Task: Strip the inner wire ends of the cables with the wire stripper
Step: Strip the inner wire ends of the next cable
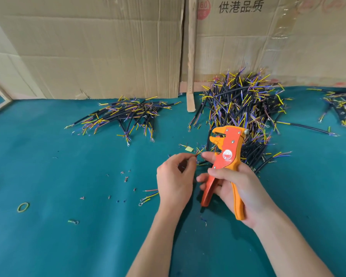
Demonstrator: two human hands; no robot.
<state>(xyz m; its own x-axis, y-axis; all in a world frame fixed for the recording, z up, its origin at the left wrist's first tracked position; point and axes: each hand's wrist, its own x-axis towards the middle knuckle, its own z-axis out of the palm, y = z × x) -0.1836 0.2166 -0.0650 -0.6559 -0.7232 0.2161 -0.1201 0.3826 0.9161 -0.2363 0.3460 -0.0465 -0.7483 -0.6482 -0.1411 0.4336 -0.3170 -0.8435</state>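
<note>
- The left hand (175, 177) hides most of the cable it pinches; only thin coloured wire ends (198, 151) poke out past the fingertips.
- The right hand (236, 188) covers the middle of the wire stripper (227, 156) handles.
- The pile of cables (342, 108) at far right is cut off by the edge.
- The scraps (126, 178) on the table (68, 246) are too small to tell apart.

Bright, even light all over, soft and diffuse, with no harsh glare. The green table cover (68, 176) is evenly lit; faint shadows sit just under the left hand (175, 176) and the right hand (236, 188). Wide-angle bending shows at the edges: the cardboard wall (88, 47) bows and the corners stretch. Centre is sharp, while the far wire pile (342, 108) at right looks softer.
</note>
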